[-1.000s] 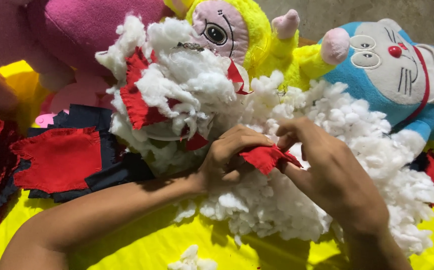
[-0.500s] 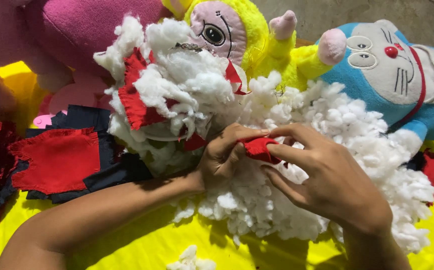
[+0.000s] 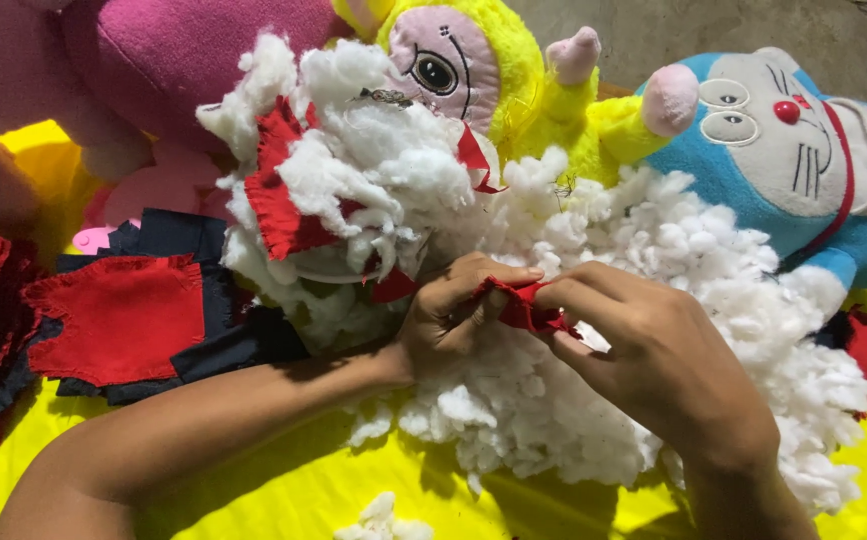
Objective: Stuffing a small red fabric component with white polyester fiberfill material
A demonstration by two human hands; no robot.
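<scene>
My left hand (image 3: 454, 315) and my right hand (image 3: 654, 350) meet over a big heap of white stuffing (image 3: 654, 260). Both pinch the same small piece of red cloth (image 3: 522, 308), which is bunched between the fingers and partly hidden by them. Just left of the hands rises a taller mound of stuffing (image 3: 354, 170) with red cloth scraps (image 3: 276, 195) caught in it. My left forearm lies across the yellow sheet (image 3: 294, 490) from the lower left.
A yellow plush toy with a pink face (image 3: 474, 70), a blue-and-white cat plush (image 3: 784, 140) and a pink plush (image 3: 174, 60) lie along the far side. Red cloth pieces (image 3: 119, 320) on dark blue cloth (image 3: 224, 350) are stacked at the left. A small stuffing tuft (image 3: 379, 518) sits near the bottom edge.
Both hands have kept hold of the red cloth. My right hand has shifted slightly left and the cloth is now more bunched between the fingers.
</scene>
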